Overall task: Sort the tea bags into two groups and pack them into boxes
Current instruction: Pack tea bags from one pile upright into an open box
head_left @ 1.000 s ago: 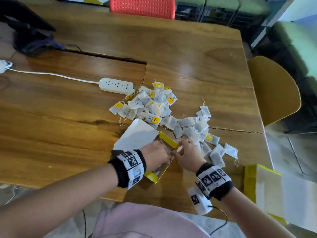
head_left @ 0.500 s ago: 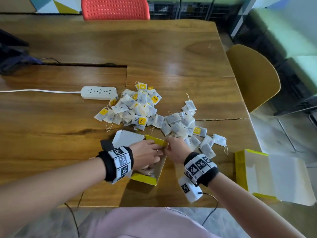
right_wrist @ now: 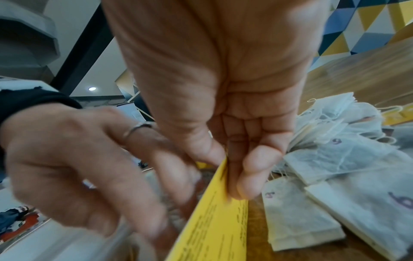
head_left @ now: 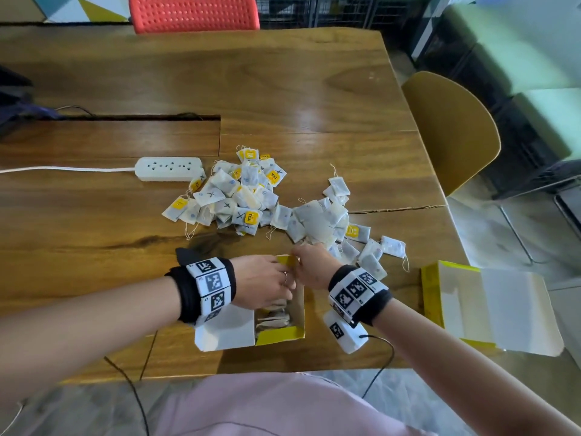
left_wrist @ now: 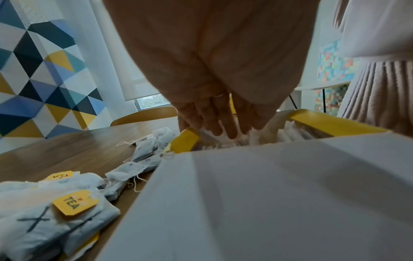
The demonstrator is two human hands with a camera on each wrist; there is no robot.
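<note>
Here, my left hand with straight fingers pressing tea bags down inside the open yellow box, my right hand pinching its far flap, loose tea bags heaped just beyond the box on the tabletop

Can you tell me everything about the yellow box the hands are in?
The open box is thin cardboard, yellow outside, pale inside, with a white lid flap folded out to the left. It sits at the wooden table's near edge. Tea bags stand packed inside. The left hand presses them down; the right hand pinches its far yellow flap.
</note>
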